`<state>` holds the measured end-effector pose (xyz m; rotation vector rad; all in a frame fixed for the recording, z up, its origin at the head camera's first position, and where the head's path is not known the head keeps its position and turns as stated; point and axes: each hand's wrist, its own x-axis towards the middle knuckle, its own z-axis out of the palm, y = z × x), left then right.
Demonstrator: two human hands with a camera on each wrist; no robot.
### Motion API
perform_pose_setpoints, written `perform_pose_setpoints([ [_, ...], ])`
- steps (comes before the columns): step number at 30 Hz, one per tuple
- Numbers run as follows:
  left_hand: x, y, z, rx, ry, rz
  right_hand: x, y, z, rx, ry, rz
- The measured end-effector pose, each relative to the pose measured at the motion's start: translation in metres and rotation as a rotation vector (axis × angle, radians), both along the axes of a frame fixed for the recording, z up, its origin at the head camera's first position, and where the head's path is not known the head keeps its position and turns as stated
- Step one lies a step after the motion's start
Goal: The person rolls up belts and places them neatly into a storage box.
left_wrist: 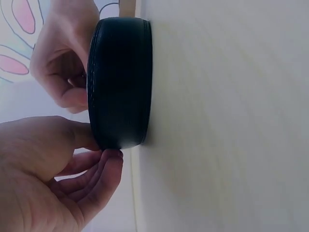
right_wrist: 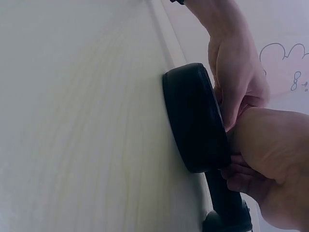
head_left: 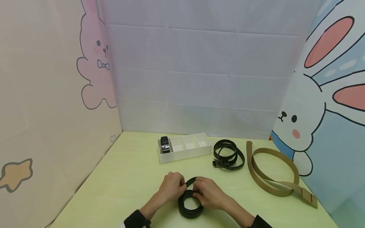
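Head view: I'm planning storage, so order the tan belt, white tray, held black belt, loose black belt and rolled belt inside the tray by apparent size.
1. Tan belt
2. White tray
3. Held black belt, loose black belt: too alike to rank
4. Rolled belt

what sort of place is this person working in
Probably a makeshift indoor tabletop booth: a pale yellow table is closed in by a creased, plain pale sheet at the back and a cartoon rabbit-print panel on the right.
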<state>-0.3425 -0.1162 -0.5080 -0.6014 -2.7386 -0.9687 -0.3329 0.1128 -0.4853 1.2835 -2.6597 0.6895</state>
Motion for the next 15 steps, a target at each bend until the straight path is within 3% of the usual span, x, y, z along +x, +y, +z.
perform_pose_setpoints([
  [7,-0.0012,0.0050,0.0023,0.007,-0.017,-0.121,-0.0002,-0.0027,-0.0010,-0.027,-0.017,-0.045],
  [12,0.0002,0.0068,0.0043,-0.019,0.020,-0.154,0.0037,-0.0042,0.0000,-0.049,0.016,-0.081],
  [15,0.0015,0.0063,0.0060,-0.029,0.006,-0.180,0.0058,-0.0060,-0.0016,-0.051,0.030,-0.106],
])
